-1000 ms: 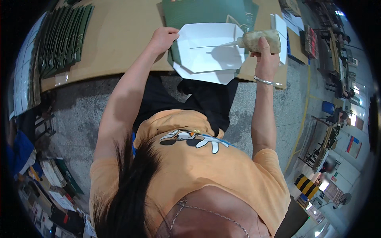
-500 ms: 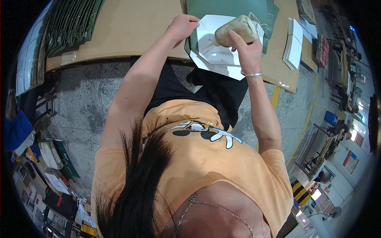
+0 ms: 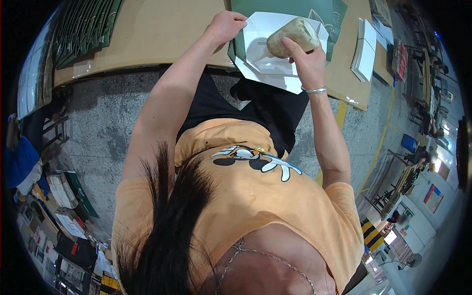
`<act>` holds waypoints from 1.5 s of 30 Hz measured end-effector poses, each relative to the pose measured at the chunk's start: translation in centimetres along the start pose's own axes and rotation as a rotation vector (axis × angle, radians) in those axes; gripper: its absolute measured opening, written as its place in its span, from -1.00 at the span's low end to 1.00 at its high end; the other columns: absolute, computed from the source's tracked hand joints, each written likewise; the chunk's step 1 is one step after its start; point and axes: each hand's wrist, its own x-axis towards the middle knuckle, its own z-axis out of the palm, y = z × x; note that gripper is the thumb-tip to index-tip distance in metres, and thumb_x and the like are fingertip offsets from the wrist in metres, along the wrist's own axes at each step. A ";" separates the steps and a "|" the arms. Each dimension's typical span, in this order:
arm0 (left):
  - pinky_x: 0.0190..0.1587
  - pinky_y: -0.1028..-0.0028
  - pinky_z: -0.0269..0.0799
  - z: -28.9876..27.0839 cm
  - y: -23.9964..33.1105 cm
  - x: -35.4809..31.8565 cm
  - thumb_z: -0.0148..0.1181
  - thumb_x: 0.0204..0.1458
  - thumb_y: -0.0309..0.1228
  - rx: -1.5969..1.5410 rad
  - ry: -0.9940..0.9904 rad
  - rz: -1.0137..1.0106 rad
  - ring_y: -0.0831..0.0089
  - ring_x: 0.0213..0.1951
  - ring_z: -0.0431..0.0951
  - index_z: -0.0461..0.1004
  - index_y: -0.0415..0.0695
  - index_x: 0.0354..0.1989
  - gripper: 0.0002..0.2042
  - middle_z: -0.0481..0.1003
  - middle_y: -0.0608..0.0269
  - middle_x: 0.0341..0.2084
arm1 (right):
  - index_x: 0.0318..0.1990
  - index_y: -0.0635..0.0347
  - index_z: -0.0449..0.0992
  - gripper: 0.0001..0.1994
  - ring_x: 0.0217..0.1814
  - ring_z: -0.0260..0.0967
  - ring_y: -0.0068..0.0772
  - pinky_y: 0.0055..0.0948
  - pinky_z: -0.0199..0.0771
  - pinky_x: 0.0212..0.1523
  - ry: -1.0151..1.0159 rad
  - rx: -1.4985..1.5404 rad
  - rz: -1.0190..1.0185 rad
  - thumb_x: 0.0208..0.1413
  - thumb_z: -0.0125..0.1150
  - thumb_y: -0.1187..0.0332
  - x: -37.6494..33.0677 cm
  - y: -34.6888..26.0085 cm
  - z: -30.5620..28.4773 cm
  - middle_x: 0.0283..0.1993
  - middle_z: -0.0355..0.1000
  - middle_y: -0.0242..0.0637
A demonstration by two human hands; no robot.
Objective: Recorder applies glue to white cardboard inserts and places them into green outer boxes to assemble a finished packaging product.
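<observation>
My right hand (image 3: 309,65) grips a stained off-white squeeze bottle (image 3: 295,37), its thumb across the near side. The bottle is tilted over a white cut sheet (image 3: 270,76) with slanted corners; its tip hardly shows. At the sheet's upper left corner my left hand (image 3: 227,25) has its fingertips closed on the edge, with the other fingers tucked under. Beneath the sheet lie dark green paper bags (image 3: 290,6) with a pale cord handle (image 3: 314,15). The sheet's near edge overhangs the table edge.
More green folded bags (image 3: 88,32) stand in a row at the table's left. A stack of white folded sheets (image 3: 364,49) lies at the right of the brown tabletop (image 3: 162,37). Racks and benches (image 3: 398,182) line the far right side.
The bottle's thin nozzle, visible before over the sheet, hardly shows now. Both hands keep their holds, and the view has shifted slightly.
</observation>
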 end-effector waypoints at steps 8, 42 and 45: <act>-0.05 0.41 0.42 0.1 -0.6 0.7 0.15 0.00 -0.36 0.114 0.005 0.046 0.33 -0.19 0.57 0.60 -0.09 -0.14 -0.74 0.59 0.12 -0.24 | -0.08 0.34 0.46 -0.48 -0.16 0.48 -0.45 -0.45 0.51 -0.13 -0.018 -0.032 0.031 -0.10 0.44 0.14 -0.7 0.5 -1.5 -0.19 0.53 -0.22; -0.47 0.59 0.23 -0.8 0.2 -0.4 0.16 0.09 -0.33 0.030 -0.025 0.066 0.68 -0.53 0.30 0.55 -0.16 -0.07 -0.72 0.39 0.48 -0.58 | -0.14 0.37 0.46 -0.51 -0.51 0.37 -0.64 -0.60 0.39 -0.51 0.269 -0.058 0.083 -0.10 0.46 0.16 -2.5 3.4 -9.5 -0.37 0.50 -0.32; -0.31 0.47 0.41 -1.1 0.6 -0.6 0.15 0.04 -0.33 0.013 -0.057 0.006 0.50 -0.42 0.45 0.56 -0.19 -0.10 -0.71 0.55 0.27 -0.39 | -0.21 0.29 0.53 -0.74 -0.50 0.32 -0.65 -0.62 0.32 -0.56 0.316 -0.082 0.044 0.02 0.34 0.31 -2.6 3.4 -10.2 -0.36 0.48 -0.38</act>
